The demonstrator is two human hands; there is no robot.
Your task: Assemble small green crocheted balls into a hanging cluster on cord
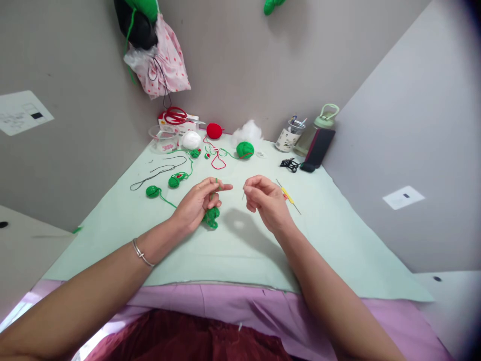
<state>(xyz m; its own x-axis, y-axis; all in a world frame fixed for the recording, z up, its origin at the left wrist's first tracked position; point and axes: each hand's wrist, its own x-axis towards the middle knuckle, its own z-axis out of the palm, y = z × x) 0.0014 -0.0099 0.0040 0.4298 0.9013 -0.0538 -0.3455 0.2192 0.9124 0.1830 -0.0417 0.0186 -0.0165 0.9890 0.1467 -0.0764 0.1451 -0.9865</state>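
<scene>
My left hand (201, 200) is closed around green yarn, with a strand looped over a finger and the index finger pointing right. From beneath its fingers hangs a small crocheted green piece (212, 217). A strand runs from that hand left to a small green yarn ball (153, 191). Apart from it on the right, my right hand (265, 199) pinches a thin needle-like piece (243, 194) between thumb and forefinger; its exact kind is too small to tell. Just beyond the right hand lies a yellow-handled crochet hook (287, 194), partly hidden by the fingers.
Behind the hands sit a green yarn ball (245, 150), a red yarn ball (214, 131), a white ball (191, 140) and white stuffing (248, 133). Red-handled scissors (176, 116) rest on a box. A pen cup (288, 139), bottle (306, 143) and phone (320, 148) stand back right.
</scene>
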